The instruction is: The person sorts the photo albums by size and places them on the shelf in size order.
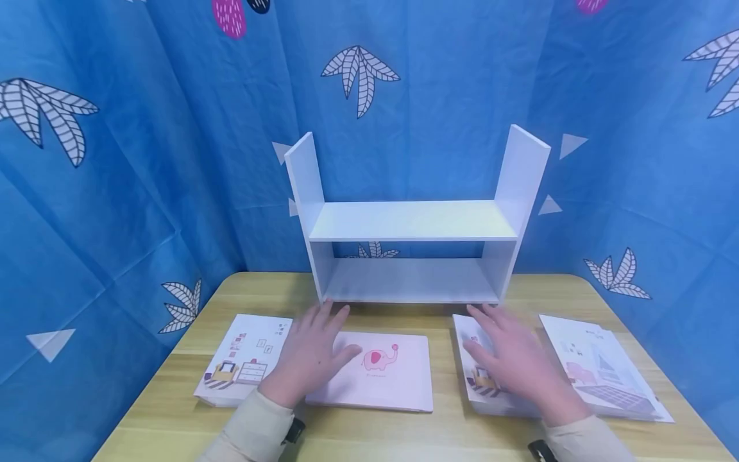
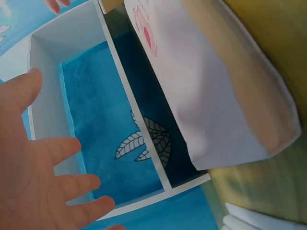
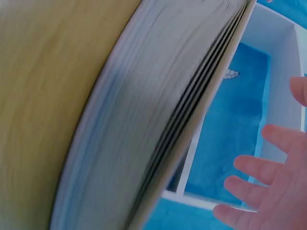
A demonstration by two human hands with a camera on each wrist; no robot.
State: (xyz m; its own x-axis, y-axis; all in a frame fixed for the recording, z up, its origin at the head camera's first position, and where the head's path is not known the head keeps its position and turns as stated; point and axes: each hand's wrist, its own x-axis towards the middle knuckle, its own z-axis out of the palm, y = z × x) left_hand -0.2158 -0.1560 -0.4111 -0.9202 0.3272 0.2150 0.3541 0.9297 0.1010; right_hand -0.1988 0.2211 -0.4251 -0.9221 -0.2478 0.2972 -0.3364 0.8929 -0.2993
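Observation:
My left hand [image 1: 312, 356] hovers, fingers spread, over the gap between a left stack of picture books [image 1: 245, 350] and a pink-covered book with an elephant [image 1: 398, 372]. My right hand [image 1: 514, 359], slightly blurred, hangs over another stack of books [image 1: 464, 330] and hides part of its cover. In the left wrist view the left hand [image 2: 36, 187] holds nothing. The right wrist view shows the right hand [image 3: 271, 179] apart from a thick block of page edges [image 3: 144, 110]. A white two-tier shelf [image 1: 412, 221] stands behind the books.
At the far right lies a fanned pile of books [image 1: 603, 369], near the side edge of the wooden table [image 1: 456, 443]. Behind the table hangs a blue curtain [image 1: 462, 96] with leaf prints.

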